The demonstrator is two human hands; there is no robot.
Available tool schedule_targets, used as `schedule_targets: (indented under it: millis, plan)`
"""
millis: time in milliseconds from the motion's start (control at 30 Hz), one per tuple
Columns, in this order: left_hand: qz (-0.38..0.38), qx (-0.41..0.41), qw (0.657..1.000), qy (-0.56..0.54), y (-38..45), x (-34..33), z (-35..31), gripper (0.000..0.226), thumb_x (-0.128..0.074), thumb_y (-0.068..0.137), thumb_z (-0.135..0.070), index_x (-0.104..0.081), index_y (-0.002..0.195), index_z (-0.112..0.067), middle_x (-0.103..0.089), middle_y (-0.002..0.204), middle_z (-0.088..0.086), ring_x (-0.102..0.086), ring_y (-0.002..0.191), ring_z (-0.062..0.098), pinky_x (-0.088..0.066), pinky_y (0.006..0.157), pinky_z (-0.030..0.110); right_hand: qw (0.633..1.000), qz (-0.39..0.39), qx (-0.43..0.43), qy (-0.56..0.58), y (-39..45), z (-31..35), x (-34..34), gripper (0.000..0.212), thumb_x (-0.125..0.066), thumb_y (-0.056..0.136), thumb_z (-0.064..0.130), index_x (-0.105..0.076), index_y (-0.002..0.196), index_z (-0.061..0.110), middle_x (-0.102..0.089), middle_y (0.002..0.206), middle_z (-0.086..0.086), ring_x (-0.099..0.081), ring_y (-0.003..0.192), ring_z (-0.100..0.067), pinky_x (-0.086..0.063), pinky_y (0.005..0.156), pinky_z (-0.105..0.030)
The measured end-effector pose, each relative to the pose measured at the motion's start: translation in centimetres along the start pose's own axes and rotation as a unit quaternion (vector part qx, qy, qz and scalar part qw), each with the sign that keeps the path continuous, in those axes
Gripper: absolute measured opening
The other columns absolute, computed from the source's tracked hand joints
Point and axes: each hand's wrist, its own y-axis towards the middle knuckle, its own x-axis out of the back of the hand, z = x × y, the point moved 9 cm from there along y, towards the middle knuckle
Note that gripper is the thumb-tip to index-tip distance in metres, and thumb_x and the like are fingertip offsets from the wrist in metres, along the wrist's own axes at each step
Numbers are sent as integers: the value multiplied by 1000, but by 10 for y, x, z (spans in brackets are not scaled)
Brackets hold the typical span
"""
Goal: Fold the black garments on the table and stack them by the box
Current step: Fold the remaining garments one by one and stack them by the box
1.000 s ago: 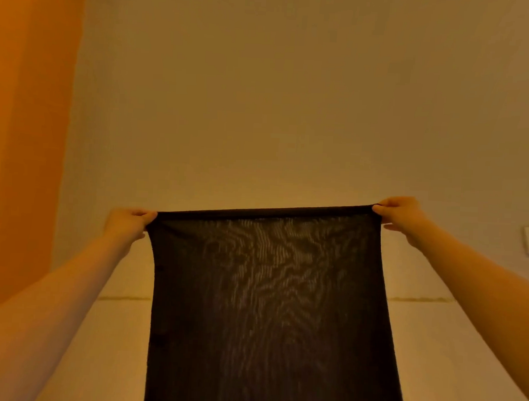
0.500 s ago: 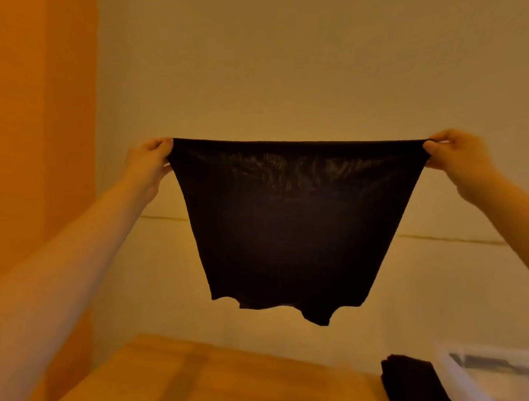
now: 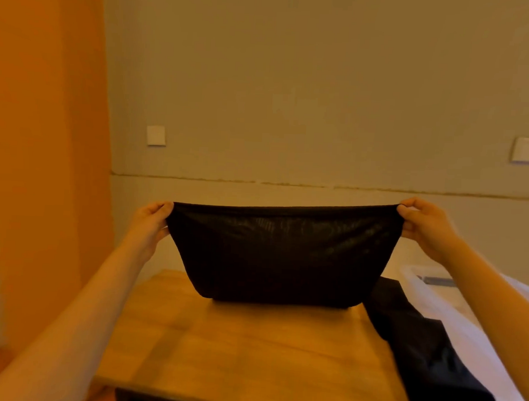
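Orange curtain [image 3: 43, 160] fills the 9 o'clock side, smooth vertical folds, cut off by the frame edge. Beige wall [image 3: 292, 80] behind, with a horizontal seam and two square white wall plates: one at 10 o'clock [image 3: 156, 135], one at 2 o'clock [image 3: 525, 150].

Left hand [image 3: 151, 222] pinches the left top corner of the black garment [image 3: 280, 255], thumb and fingers clamped on the cloth. Right hand [image 3: 425, 228] pinches the right top corner the same way. The garment hangs stretched taut between them at centre frame; thin, slightly sheer knit, top edge straight, sides tapering down. Its lower edge touches the wooden table [image 3: 250, 351] and bunches there; it hides the table's far edge.

Table is light wood, smooth, with a dark frame underneath at 6 o'clock, mostly cut off.

At 4 o'clock, a stack of folded black garments [image 3: 426, 353] lies on the table, just beside the translucent white plastic box [image 3: 429, 283]. The right forearm covers much of the box; contents are hard to make out.
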Motion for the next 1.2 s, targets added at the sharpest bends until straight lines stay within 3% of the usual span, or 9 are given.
schedule_targets:
  millis: [467, 500, 633, 767, 867, 967, 1033, 1100, 1200]
  plan:
    - [24, 64, 998, 12, -58, 33, 18, 15, -48, 96, -14, -61, 90, -10, -69, 76, 0, -66, 68, 13, -54, 57, 23, 995, 81, -55, 32, -60, -23, -2, 15, -44, 95, 13, -55, 87, 7, -61, 78, -10, -66, 60, -11, -53, 51, -19]
    - [25, 68, 997, 11, -61, 35, 19, 15, -47, 96, -13, -61, 89, -10, -68, 76, 1, -66, 69, 13, -53, 59, 24, 993, 96, -60, 45, -63, -24, -4, 13, -53, 91, 19, -55, 86, 7, -61, 77, -10, -66, 59, -11, -53, 50, -19]
    - [48, 72, 996, 11, -67, 37, 11, 20, -43, 97, -11, -59, 86, -11, -68, 59, -6, -65, 52, 5, -51, 47, 16, 988, 130, -62, 51, -70, -23, -4, 77, -89, 32, 52, -57, 87, 7, -68, 69, -5, -67, 62, -12, -53, 50, -19]
    - [73, 61, 995, 16, -69, 39, -6, 20, -42, 97, -12, -60, 88, -10, -68, 58, -6, -64, 51, 4, -50, 45, 14, 984, 132, -59, 108, -71, -14, -8, 15, -51, 91, 20, -52, 85, 6, -62, 53, 0, -60, 45, -6, -47, 41, -14]
    - [84, 52, 995, -18, -71, 42, -14, 23, -44, 97, -15, -64, 85, -10, -66, 55, -5, -61, 47, 3, -47, 42, 13, 975, 165, -51, 136, -75, -12, -12, 22, -62, 70, 27, -62, 82, 8, -64, 61, -3, -63, 52, -9, -51, 45, -17]
    - [106, 58, 992, -48, -73, 41, -13, 23, -78, 72, -35, -74, 73, -13, -63, 50, -4, -57, 40, 3, -44, 40, 11, 970, 179, -47, 160, -74, -13, -10, 20, -67, 57, 32, -72, 70, 17, -66, 71, -6, -66, 62, -13, -55, 53, -21]
    - [96, 67, 992, -40, -71, 40, -3, 17, -67, 84, -26, -68, 81, -9, -65, 52, -3, -59, 42, 3, -46, 40, 12, 970, 175, -54, 157, -70, -21, -9, 21, -69, 58, 31, -73, 72, 16, -67, 77, -9, -68, 68, -16, -57, 58, -23]
    - [76, 81, 994, -8, -65, 40, 12, 19, -45, 96, -12, -61, 86, -8, -67, 56, -3, -62, 47, 4, -48, 42, 13, 972, 179, -67, 138, -66, -33, -10, 32, -80, 54, 32, -71, 78, 12, -67, 81, -12, -69, 71, -18, -58, 61, -25]
    - [58, 109, 992, 33, -55, 36, 33, 18, -46, 95, -10, -61, 86, -8, -69, 61, -1, -64, 51, 5, -50, 44, 16, 977, 162, -97, 101, -57, -57, -10, 76, -93, 32, 44, -62, 90, 5, -69, 84, -14, -70, 74, -22, -59, 61, -28]
